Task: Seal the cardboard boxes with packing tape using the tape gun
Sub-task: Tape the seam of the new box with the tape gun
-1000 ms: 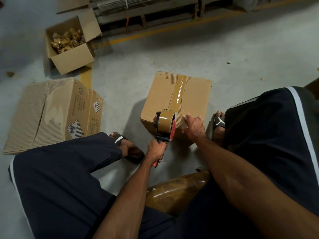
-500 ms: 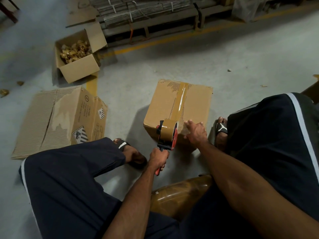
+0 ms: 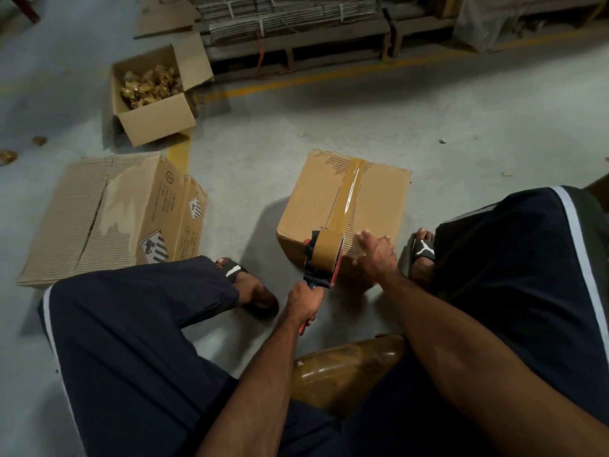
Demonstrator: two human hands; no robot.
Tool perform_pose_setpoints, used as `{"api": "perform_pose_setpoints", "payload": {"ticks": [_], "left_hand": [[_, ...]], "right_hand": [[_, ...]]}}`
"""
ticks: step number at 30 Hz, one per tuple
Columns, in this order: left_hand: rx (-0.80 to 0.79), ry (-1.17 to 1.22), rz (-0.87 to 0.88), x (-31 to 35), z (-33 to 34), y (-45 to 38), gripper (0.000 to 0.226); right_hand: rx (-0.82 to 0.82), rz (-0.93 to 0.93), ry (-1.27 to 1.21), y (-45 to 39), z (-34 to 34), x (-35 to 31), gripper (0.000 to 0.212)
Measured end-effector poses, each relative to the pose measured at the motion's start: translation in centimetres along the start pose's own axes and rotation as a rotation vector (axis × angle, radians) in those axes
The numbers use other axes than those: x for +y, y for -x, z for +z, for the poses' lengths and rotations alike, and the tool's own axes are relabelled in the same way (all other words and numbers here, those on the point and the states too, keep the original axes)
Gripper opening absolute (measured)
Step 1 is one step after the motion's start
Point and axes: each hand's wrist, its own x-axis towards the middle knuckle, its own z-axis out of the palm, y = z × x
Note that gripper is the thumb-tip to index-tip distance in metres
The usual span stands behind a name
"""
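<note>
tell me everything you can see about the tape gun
The red and black tape gun carries a fat roll of brown packing tape on its hub, beside a red side plate. It is held at the near top edge of the closed brown cardboard box, at the near end of a glossy tape strip along the centre seam. The left hand grips its red handle from below, while the right hand rests on the box beside it. Its blade is hidden.

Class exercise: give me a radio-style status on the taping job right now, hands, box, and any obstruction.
Left hand grips tape gun at box's near edge. Right hand pressed flat on box. Tape strip runs along top seam. No obstruction seen.
</note>
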Motion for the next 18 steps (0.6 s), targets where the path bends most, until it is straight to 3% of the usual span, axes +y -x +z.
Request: {"api": "perform_pose_setpoints", "payload": {"ticks": [12,16,18], "left_hand": [[0.013,-0.022,-0.004,0.3,-0.1,0.3,0.014],[0.065,-0.090,0.014,0.2,-0.3,-0.1,0.022],[0.097,-0.145,0.032,0.2,-0.3,-0.4,0.028]], "right_hand": [[-0.031,0.025,-0.004,0.6,-0.4,-0.3,0.077],[-0.058,0.007,-0.116,-0.4,-0.4,-0.2,0.060],[-0.088,0.010,-0.332,-0.8,-1.1,-1.2,0.088]]}}
